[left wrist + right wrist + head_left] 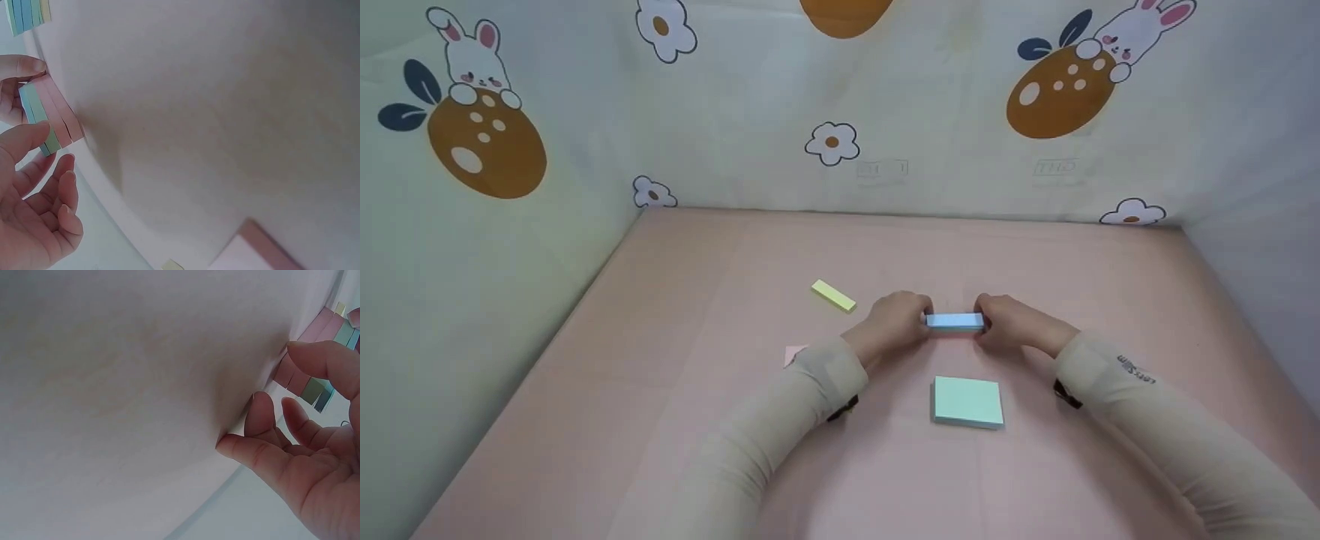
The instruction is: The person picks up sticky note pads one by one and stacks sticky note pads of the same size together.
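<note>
A narrow stack of sticky-note pads (955,322) lies between the two hands, its top pad blue. From the side, the left wrist view shows pink, green and blue layers in this stack (53,112). My left hand (896,322) grips the left end, the thumb against the layers. At the right end, my right hand (1012,322) holds the stack, thumb on the near side. Nearer to me is a squarish sticky-note stack (967,402) with a mint-green top. A yellow narrow pad (833,296) lies left of the left hand.
A pink pad (793,352) is partly hidden by the left sleeve (780,420). The pink-covered table (697,300) ends at a printed cloth backdrop (735,135), with cloth walls on both sides.
</note>
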Available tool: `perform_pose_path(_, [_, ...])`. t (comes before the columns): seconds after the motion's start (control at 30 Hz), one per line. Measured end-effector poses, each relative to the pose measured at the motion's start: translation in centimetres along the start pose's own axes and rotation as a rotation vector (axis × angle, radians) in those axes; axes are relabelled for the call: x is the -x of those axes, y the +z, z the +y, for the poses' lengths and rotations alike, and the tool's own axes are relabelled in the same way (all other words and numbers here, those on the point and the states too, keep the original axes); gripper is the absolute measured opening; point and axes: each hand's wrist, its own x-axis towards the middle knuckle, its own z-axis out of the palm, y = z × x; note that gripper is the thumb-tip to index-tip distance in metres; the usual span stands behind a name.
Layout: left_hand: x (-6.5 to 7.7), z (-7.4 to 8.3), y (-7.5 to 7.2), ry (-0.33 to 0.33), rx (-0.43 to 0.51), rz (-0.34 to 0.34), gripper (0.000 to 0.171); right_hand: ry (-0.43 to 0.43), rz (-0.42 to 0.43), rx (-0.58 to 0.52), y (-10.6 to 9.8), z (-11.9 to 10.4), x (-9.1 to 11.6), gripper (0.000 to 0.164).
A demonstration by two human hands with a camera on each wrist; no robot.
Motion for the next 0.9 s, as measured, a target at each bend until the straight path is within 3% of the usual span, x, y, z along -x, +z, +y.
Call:
perform_pose_path(0.47, [0.02, 0.00, 0.28, -0.030, 0.030, -0.001, 0.018, 0.022, -0.006, -0.006, -0.01, -0.11, 0.02, 0.027])
perform_pose_path(0.9, [-0.15, -0.09, 0.36, -0.044, -0.056, -0.052, 0.020, -0.013, -0.054, -0.003, -0.54, 0.00, -0.01, 0.029])
